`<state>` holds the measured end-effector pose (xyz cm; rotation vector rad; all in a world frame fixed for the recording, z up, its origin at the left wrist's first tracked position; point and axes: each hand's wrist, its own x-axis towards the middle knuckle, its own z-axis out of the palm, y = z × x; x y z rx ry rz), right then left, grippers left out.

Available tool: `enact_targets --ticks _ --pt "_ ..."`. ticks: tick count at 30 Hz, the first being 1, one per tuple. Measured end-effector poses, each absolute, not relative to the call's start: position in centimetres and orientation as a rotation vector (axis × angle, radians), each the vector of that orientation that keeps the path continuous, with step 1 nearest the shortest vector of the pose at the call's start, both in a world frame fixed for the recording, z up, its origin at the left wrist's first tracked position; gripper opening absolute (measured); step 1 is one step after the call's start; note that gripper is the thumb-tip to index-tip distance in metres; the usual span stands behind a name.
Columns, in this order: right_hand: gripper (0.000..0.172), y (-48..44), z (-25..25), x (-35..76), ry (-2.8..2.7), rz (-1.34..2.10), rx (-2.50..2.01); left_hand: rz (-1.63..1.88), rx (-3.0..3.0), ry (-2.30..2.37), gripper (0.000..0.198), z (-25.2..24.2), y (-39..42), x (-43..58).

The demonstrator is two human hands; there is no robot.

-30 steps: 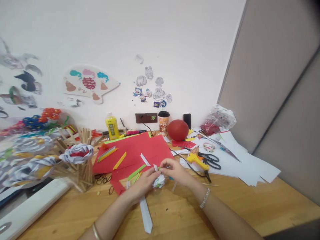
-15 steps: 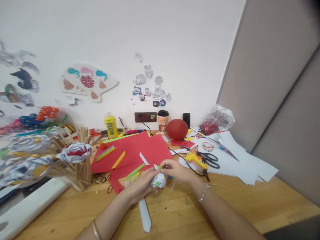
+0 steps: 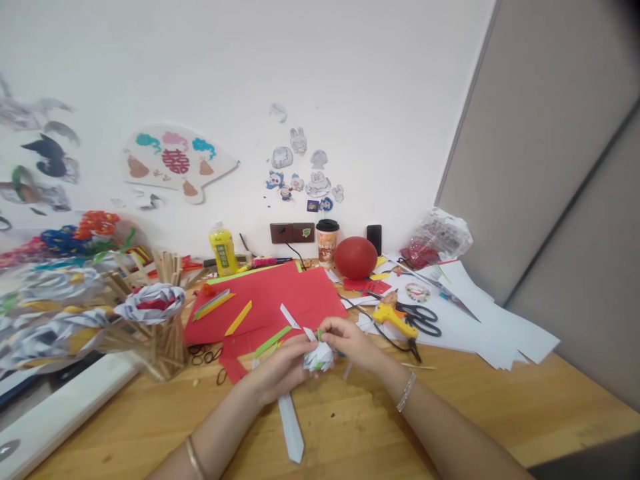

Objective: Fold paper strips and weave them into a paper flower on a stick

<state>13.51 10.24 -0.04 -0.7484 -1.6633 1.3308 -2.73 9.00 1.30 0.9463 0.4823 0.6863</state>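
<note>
A small folded paper flower [image 3: 319, 358], white with bits of green, is held between my two hands above the wooden table. My left hand [image 3: 286, 365] grips it from the left, thumb on top. From the right, my right hand [image 3: 347, 339] pinches a green strip end at the flower's top. A long white paper strip [image 3: 291, 430] extends toward me from under my left hand; whether it joins the flower is hidden. Just beyond my hands lie a green paper strip [image 3: 273, 341] and a small white strip [image 3: 290, 316] on red paper [image 3: 300, 288].
To the right are a yellow glue gun [image 3: 395, 320], black scissors [image 3: 423, 319] and white paper sheets [image 3: 500, 327]. A red ball [image 3: 355, 258], a lidded cup [image 3: 327, 241] and a yellow bottle [image 3: 223, 250] stand behind. Finished paper flowers [image 3: 150, 304] and wooden sticks [image 3: 165, 347] crowd the left.
The flower has turned slightly in my hands, so its white folds face me more. My right fingers stay at its top. The view has shifted a little.
</note>
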Motion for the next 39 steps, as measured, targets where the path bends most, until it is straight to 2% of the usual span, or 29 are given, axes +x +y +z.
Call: enact_targets --ticks 6,11,18,33,39 --pt "0.027 9.9 0.4 13.5 -1.656 1.300 -0.773 0.705 0.959 0.480 0.016 0.9 9.1 -2.9" --pt "0.028 10.0 -0.2 13.3 -1.611 1.407 -0.751 0.692 0.970 0.501 0.026 0.7 9.2 -2.6" --pt "0.026 10.1 -0.4 13.1 -1.621 1.330 -0.741 0.724 0.940 0.501 0.015 1.1 9.0 -2.7" --pt "0.029 10.2 -0.5 12.9 -1.581 1.345 -0.801 0.700 0.997 0.547 0.021 1.1 9.0 -2.8" --pt "0.025 11.2 -1.0 13.3 -1.537 1.139 -0.907 0.879 0.968 0.693 0.026 0.3 9.6 -2.3"
